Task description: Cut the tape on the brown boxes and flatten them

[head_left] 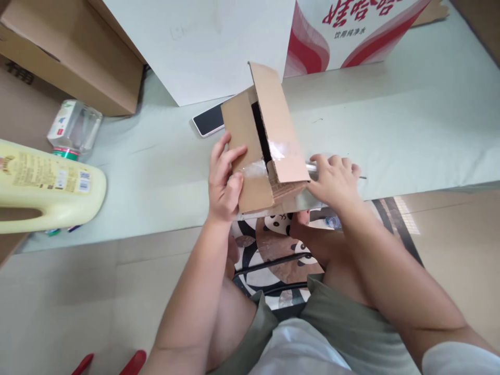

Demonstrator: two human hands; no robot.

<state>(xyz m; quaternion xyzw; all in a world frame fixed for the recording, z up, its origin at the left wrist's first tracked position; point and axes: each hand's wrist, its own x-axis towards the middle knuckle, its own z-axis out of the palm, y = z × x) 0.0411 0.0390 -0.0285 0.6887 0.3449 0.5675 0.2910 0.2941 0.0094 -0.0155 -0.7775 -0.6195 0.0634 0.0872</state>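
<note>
A small cardboard box [284, 122] stands tilted near the table's front edge, its top flaps partly raised and a dark gap between them. Clear tape [253, 169] clings to the left flap. My left hand [224, 179] grips the box's left side, fingers and thumb against the flap. At the box's right side, my right hand [336, 179] is closed palm-down over a slim object with a silvery end [311, 167]; a thin dark tip sticks out beyond the fingers. My palm hides what kind of object it is.
Behind the box lie a phone [209, 120], a large white carton [219, 47] and a red-and-white carton [351, 41]. On the left are a yellow jug [54, 182], a clear plastic bottle [76, 127] and a brown carton [89, 57]. A panda-patterned stool [269, 260] is below.
</note>
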